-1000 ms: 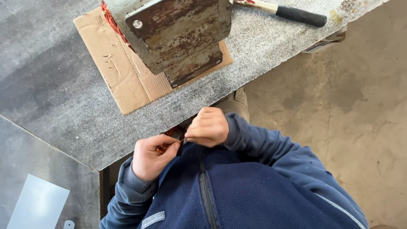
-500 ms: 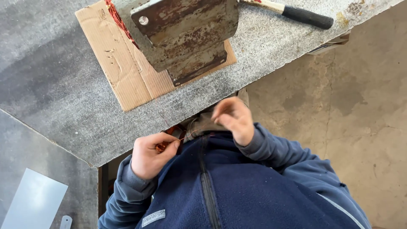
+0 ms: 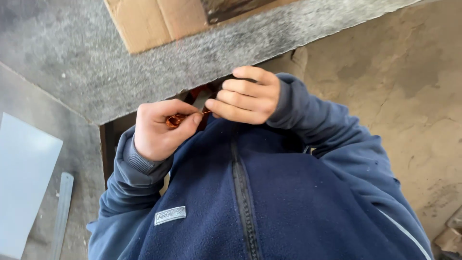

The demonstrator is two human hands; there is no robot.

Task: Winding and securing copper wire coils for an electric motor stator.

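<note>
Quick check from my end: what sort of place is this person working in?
Probably a workshop. A grey felt-covered workbench carries a sheet of cardboard, the floor is bare cracked concrete, and the left hand and right hand handle thin copper-coloured wire.

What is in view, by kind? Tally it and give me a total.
Hands: 2, left hand and right hand
Copper wire coil: 1
Cardboard sheet: 1
Rusty metal piece: 1
Pale panel: 1
Metal strip: 1
Total: 7
</note>
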